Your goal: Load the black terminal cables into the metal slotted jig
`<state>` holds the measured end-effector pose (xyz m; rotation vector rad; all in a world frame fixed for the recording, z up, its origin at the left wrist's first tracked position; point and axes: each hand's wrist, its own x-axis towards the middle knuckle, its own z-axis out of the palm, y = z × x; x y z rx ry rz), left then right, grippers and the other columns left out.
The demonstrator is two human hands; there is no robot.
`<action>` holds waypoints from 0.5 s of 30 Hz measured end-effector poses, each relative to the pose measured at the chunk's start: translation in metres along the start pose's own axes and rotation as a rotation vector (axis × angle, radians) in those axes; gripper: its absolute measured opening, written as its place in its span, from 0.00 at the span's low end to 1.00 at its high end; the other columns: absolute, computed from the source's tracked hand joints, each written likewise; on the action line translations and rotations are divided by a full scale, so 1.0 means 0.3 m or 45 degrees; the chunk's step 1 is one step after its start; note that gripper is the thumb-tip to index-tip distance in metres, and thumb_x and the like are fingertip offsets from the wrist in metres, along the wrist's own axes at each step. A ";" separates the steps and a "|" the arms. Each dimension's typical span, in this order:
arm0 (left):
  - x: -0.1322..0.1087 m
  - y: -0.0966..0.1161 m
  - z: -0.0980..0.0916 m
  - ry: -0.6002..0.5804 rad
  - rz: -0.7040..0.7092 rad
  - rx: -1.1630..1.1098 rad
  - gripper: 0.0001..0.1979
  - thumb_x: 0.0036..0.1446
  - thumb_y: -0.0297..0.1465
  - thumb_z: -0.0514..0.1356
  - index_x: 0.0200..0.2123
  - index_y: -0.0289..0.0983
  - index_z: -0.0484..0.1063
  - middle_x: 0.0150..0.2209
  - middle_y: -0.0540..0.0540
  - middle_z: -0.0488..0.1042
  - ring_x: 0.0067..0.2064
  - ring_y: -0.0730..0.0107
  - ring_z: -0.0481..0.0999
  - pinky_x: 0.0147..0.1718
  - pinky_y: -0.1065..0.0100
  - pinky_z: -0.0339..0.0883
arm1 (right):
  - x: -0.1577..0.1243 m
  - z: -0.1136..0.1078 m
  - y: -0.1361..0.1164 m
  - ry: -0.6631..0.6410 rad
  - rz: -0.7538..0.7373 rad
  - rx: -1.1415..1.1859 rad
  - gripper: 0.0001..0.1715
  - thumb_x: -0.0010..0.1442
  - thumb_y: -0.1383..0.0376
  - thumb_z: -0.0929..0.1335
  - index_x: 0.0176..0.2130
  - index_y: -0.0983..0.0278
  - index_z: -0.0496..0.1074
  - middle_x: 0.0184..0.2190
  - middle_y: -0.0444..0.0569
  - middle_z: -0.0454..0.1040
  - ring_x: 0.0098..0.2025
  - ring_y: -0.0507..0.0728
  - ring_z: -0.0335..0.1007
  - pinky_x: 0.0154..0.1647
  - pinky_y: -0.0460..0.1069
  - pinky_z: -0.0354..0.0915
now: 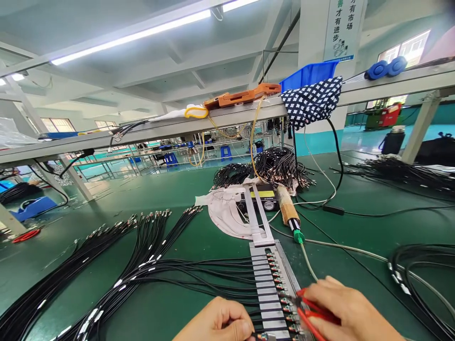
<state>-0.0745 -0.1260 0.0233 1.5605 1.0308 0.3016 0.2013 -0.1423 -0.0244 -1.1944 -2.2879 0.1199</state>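
Observation:
My right hand (350,310) is wrapped round red-handled pliers (313,315), whose dark jaws reach the connectors along the metal fixture (265,286). The fixture is a slotted strip with several black cables (220,263) lying across it from the left, their connector ends lined up on its right side. At the bottom of the picture my left hand (222,319) is closed, thumb and fingertips pinching a black cable near its connector (265,336). Part of that cable is hidden by the fingers.
Bundles of black cables (64,270) lie at the left. A soldering iron (286,208) with a wooden handle rests by a black box (266,201) behind the fixture. Coiled cables (423,265) lie right; a shelf beam (159,124) crosses above, carrying a blue bin (309,76).

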 end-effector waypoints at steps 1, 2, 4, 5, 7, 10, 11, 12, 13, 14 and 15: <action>0.000 0.000 0.000 0.002 -0.002 0.001 0.19 0.54 0.46 0.58 0.27 0.35 0.70 0.25 0.53 0.65 0.24 0.75 0.54 0.23 0.71 0.45 | -0.002 -0.004 0.023 0.035 0.091 -0.011 0.10 0.66 0.64 0.64 0.32 0.58 0.68 0.25 0.39 0.73 0.27 0.53 0.70 0.29 0.45 0.63; 0.001 0.000 0.002 0.006 -0.001 0.003 0.20 0.53 0.48 0.58 0.28 0.35 0.70 0.24 0.53 0.63 0.24 0.75 0.54 0.23 0.71 0.45 | -0.005 -0.007 0.048 0.077 0.187 -0.038 0.09 0.64 0.64 0.66 0.30 0.58 0.68 0.23 0.39 0.73 0.26 0.53 0.71 0.26 0.45 0.63; 0.003 -0.002 0.008 0.019 0.007 -0.007 0.24 0.53 0.52 0.58 0.29 0.35 0.69 0.22 0.55 0.59 0.24 0.75 0.53 0.24 0.70 0.44 | -0.009 -0.014 0.094 0.155 0.404 -0.152 0.11 0.60 0.61 0.68 0.26 0.58 0.67 0.21 0.39 0.73 0.23 0.55 0.71 0.22 0.46 0.62; 0.004 -0.005 0.013 0.012 0.016 -0.015 0.25 0.52 0.55 0.58 0.30 0.35 0.68 0.21 0.57 0.58 0.23 0.75 0.53 0.24 0.70 0.44 | -0.011 -0.019 0.112 0.175 0.504 -0.226 0.12 0.59 0.60 0.68 0.25 0.58 0.66 0.20 0.40 0.73 0.22 0.56 0.71 0.20 0.46 0.61; 0.008 -0.011 0.023 0.001 0.035 -0.032 0.26 0.52 0.56 0.58 0.33 0.36 0.65 0.20 0.58 0.57 0.23 0.75 0.53 0.25 0.70 0.45 | -0.013 -0.034 0.135 0.186 0.651 -0.396 0.11 0.60 0.60 0.68 0.27 0.58 0.67 0.20 0.41 0.74 0.22 0.57 0.72 0.21 0.47 0.61; 0.016 -0.021 0.037 0.012 0.029 -0.030 0.23 0.56 0.53 0.57 0.37 0.39 0.59 0.20 0.58 0.62 0.22 0.75 0.53 0.24 0.71 0.45 | -0.008 -0.056 0.143 0.137 0.744 -0.629 0.07 0.62 0.64 0.67 0.31 0.61 0.70 0.23 0.45 0.75 0.27 0.60 0.74 0.26 0.50 0.62; 0.020 -0.026 0.040 0.026 0.029 -0.019 0.21 0.56 0.51 0.57 0.37 0.39 0.58 0.20 0.57 0.64 0.23 0.75 0.54 0.24 0.71 0.46 | -0.005 -0.059 0.145 0.118 0.762 -0.678 0.06 0.62 0.65 0.68 0.32 0.63 0.70 0.24 0.47 0.76 0.29 0.61 0.75 0.28 0.51 0.63; 0.026 -0.032 0.043 0.026 0.037 0.010 0.20 0.56 0.50 0.57 0.35 0.40 0.57 0.22 0.57 0.64 0.23 0.75 0.55 0.25 0.72 0.47 | -0.001 -0.060 0.147 0.099 0.778 -0.711 0.04 0.62 0.67 0.68 0.33 0.64 0.71 0.26 0.50 0.77 0.30 0.63 0.75 0.29 0.52 0.63; 0.032 -0.039 0.045 0.011 0.047 0.053 0.20 0.55 0.49 0.57 0.34 0.40 0.57 0.22 0.56 0.63 0.24 0.75 0.55 0.24 0.72 0.47 | 0.003 -0.058 0.150 0.084 0.793 -0.731 0.03 0.61 0.69 0.68 0.34 0.66 0.72 0.27 0.53 0.77 0.32 0.64 0.75 0.31 0.53 0.63; 0.038 -0.046 0.048 -0.005 0.057 0.111 0.20 0.54 0.49 0.58 0.32 0.40 0.57 0.22 0.57 0.61 0.24 0.75 0.55 0.24 0.72 0.47 | 0.006 -0.055 0.155 0.075 0.803 -0.743 0.02 0.61 0.71 0.68 0.35 0.68 0.72 0.28 0.55 0.77 0.33 0.65 0.75 0.32 0.54 0.63; 0.042 -0.052 0.051 -0.014 0.063 0.180 0.19 0.53 0.49 0.58 0.30 0.40 0.58 0.22 0.57 0.59 0.24 0.74 0.55 0.24 0.72 0.47 | 0.009 -0.051 0.160 0.068 0.805 -0.753 0.02 0.61 0.73 0.68 0.36 0.69 0.73 0.30 0.57 0.77 0.34 0.66 0.75 0.33 0.54 0.63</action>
